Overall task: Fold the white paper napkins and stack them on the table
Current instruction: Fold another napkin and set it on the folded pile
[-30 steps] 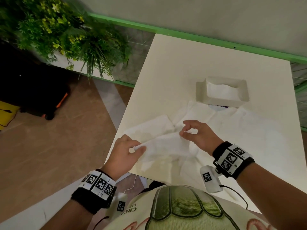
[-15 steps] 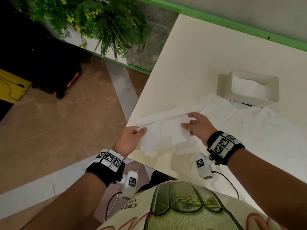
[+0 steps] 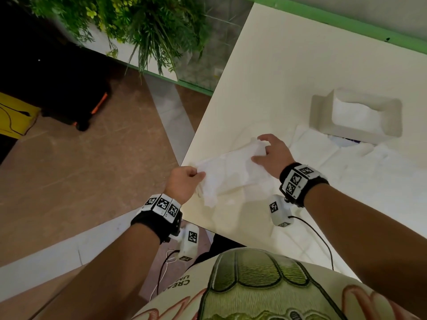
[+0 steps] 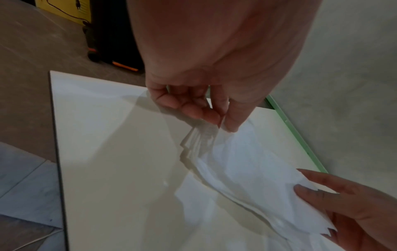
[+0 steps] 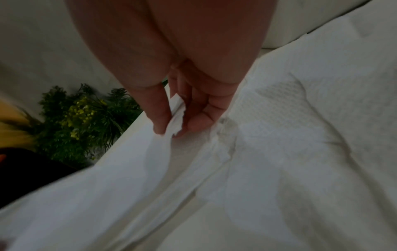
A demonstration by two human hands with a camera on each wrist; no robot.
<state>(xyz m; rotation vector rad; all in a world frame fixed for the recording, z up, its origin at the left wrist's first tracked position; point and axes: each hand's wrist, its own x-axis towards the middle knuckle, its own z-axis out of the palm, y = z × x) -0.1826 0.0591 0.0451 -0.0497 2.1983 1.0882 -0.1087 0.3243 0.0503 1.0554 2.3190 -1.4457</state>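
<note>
A folded white paper napkin (image 3: pixel 231 167) is stretched between both hands just above the near left corner of the white table (image 3: pixel 288 72). My left hand (image 3: pixel 196 176) pinches its left end (image 4: pixel 204 134) between thumb and fingertips. My right hand (image 3: pixel 261 148) pinches the right end (image 5: pixel 176 122), fingers curled over the paper. Several unfolded napkins (image 3: pixel 346 172) lie spread flat on the table to the right. A white napkin box (image 3: pixel 355 116) stands behind them with napkins inside.
The table's left edge (image 3: pixel 208 116) runs close beside my left hand, with brown floor below. A green planter (image 3: pixel 138 31) and a black case (image 3: pixel 57 88) stand to the left. A green rail (image 3: pixel 346 21) and wall border the far side.
Both hands have carried the napkin away from me and to the left, toward the table corner. It hangs flatter and more stretched than a second ago. The head view has shifted left.
</note>
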